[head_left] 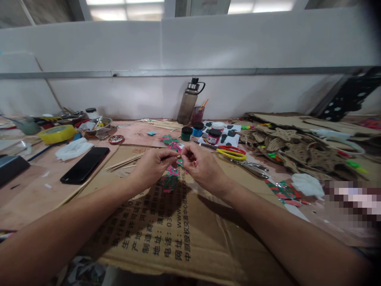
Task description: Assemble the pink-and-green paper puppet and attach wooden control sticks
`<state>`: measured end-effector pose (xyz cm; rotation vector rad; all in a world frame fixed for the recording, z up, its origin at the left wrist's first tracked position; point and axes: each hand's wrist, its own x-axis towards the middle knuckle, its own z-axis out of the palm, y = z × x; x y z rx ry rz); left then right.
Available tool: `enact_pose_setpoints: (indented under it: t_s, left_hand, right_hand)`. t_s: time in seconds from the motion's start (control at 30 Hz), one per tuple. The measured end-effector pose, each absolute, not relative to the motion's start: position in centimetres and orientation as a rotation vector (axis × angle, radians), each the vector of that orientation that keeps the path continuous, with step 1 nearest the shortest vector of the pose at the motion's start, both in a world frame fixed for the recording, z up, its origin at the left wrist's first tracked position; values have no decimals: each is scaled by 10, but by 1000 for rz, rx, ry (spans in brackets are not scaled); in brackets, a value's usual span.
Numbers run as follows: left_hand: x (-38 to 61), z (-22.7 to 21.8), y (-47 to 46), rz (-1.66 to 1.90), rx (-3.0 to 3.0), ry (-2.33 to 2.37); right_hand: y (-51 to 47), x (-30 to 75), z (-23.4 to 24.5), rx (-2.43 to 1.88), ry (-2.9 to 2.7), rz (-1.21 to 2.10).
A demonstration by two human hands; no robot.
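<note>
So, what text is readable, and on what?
Cardboard sheet:
"执行标准:"
"生产许可证号:"
"产地: 河南"
"制造商:"
"地址:"
"电话: 03"
"网址: www"
"中原股权交易中心"
Too blurred or small: rest of those lines, red marks, jar label, red lettering on grey panel.

Pink-green piece over printed cardboard, partly hidden.

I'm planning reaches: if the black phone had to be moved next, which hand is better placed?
Probably the left hand: the black phone lies to its left, whereas the right hand is farther and would likely cross the left arm. Both hands seem to be pinching something small.
</note>
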<state>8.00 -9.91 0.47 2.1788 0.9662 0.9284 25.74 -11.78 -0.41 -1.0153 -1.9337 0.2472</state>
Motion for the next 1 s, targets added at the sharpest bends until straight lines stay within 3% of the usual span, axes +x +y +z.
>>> enact_pose_setpoints:
  t_s: [0.27,1.0]
  left_hand:
    - [80,4,-96,952,2066,872]
    - [78,2,-92,943,2048,852]
  right_hand:
    - [-117,257,-5,-989,-1872,398]
    - [-117,257,-4,-959,-1885,415]
